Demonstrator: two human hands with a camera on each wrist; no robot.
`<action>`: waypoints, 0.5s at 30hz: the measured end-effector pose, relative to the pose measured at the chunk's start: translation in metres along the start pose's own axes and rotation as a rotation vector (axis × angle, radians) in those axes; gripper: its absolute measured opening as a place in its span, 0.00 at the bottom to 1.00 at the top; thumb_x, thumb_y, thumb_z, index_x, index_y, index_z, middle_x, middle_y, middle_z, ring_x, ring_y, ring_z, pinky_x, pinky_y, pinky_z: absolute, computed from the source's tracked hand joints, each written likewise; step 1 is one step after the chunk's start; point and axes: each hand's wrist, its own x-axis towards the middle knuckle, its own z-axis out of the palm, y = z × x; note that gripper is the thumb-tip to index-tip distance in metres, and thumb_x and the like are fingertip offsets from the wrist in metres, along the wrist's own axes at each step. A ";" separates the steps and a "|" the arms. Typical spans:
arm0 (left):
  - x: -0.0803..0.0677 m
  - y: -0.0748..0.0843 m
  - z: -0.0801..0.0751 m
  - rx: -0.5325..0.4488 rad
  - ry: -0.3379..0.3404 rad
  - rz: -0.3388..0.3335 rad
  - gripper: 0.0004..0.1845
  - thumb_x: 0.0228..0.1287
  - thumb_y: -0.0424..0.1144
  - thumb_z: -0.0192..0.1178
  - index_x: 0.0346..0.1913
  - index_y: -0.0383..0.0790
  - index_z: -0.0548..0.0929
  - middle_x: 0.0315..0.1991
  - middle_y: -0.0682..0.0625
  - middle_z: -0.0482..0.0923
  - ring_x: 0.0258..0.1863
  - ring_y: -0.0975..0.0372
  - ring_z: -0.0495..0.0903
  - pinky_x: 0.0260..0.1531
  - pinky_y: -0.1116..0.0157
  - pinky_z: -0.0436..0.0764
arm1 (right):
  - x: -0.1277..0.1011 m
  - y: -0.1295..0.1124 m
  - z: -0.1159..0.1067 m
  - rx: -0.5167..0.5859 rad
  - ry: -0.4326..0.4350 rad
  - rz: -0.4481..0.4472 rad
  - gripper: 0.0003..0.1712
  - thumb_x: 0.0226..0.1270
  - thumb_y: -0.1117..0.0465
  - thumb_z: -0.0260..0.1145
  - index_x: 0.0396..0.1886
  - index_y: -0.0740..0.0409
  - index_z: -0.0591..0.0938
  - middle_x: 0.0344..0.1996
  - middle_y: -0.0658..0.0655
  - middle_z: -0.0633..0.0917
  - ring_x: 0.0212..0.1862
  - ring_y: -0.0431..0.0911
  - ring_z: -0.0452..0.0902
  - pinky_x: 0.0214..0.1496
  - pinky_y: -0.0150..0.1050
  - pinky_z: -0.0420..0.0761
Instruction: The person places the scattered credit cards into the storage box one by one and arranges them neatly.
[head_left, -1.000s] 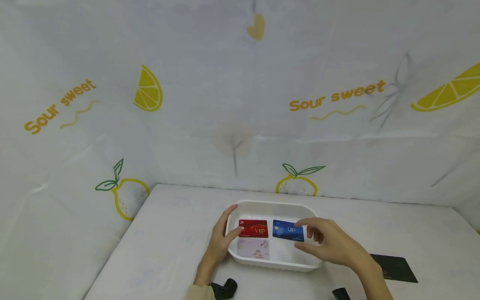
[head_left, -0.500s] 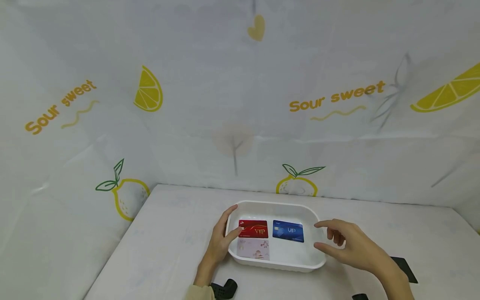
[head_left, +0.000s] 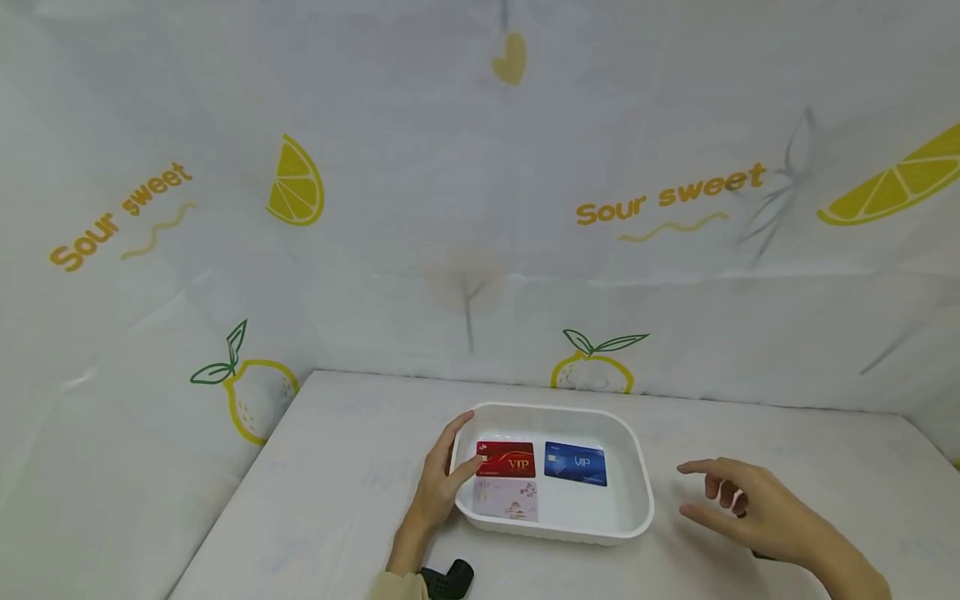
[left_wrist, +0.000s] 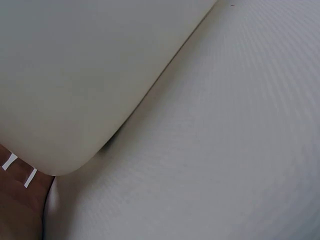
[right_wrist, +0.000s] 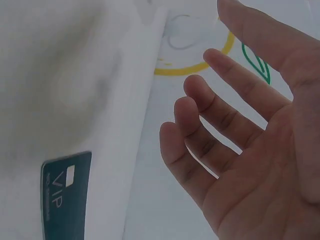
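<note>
In the head view, a white plastic tray (head_left: 577, 512) holds a red VIP card (head_left: 506, 459), a pale pink card (head_left: 506, 502) below it and a blue VIP card (head_left: 576, 464) to their right. My left hand (head_left: 437, 482) grips the tray's left side, thumb over the rim and fingers along the outside. My right hand (head_left: 772, 514) is off to the tray's right, holding nothing, its fingers relaxed and thumb apart. A dark green VIP card (right_wrist: 66, 200) lies on the table in the right wrist view; in the head view that hand hides nearly all of it.
The white-covered table (head_left: 360, 467) meets a white backdrop (head_left: 420, 208) printed with lemons and "Sour sweet". A black wrist-worn device (head_left: 450, 579) sits at my left wrist. The tray's smooth outer wall (left_wrist: 90, 75) fills much of the left wrist view.
My right hand has moved away from the blue card, out of the tray and to the right, now over the dark card. My left hand and the cards in the tray have stayed put.
</note>
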 end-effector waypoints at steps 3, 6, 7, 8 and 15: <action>0.000 0.000 0.000 0.000 -0.003 0.002 0.34 0.67 0.39 0.57 0.76 0.42 0.66 0.77 0.40 0.66 0.73 0.44 0.69 0.72 0.55 0.70 | -0.009 0.010 -0.003 0.039 0.000 -0.016 0.22 0.51 0.64 0.81 0.48 0.56 0.86 0.29 0.39 0.74 0.27 0.28 0.68 0.25 0.27 0.68; 0.000 -0.001 0.000 0.001 -0.005 0.000 0.34 0.67 0.40 0.57 0.77 0.42 0.66 0.77 0.40 0.66 0.74 0.44 0.68 0.73 0.55 0.69 | -0.019 0.022 -0.007 0.081 -0.012 -0.026 0.22 0.52 0.66 0.80 0.49 0.55 0.85 0.29 0.41 0.74 0.28 0.29 0.70 0.25 0.26 0.69; 0.000 -0.001 0.000 0.002 -0.005 -0.001 0.34 0.67 0.40 0.57 0.77 0.43 0.66 0.77 0.41 0.66 0.74 0.44 0.68 0.73 0.55 0.69 | -0.022 0.026 -0.009 0.101 -0.023 -0.023 0.23 0.53 0.67 0.79 0.50 0.55 0.85 0.30 0.41 0.75 0.28 0.30 0.71 0.25 0.26 0.70; 0.000 -0.001 0.000 0.001 -0.006 -0.002 0.34 0.67 0.40 0.57 0.77 0.43 0.65 0.77 0.41 0.66 0.74 0.44 0.68 0.73 0.55 0.69 | -0.026 0.030 -0.010 0.111 -0.030 -0.018 0.23 0.53 0.68 0.78 0.50 0.55 0.84 0.30 0.42 0.75 0.29 0.30 0.72 0.26 0.26 0.70; 0.000 -0.001 0.000 0.002 -0.003 -0.001 0.34 0.67 0.40 0.56 0.77 0.43 0.65 0.77 0.41 0.66 0.74 0.44 0.68 0.74 0.52 0.69 | -0.048 0.055 -0.021 0.110 -0.069 0.090 0.24 0.56 0.70 0.76 0.53 0.52 0.84 0.33 0.39 0.73 0.32 0.32 0.70 0.27 0.28 0.74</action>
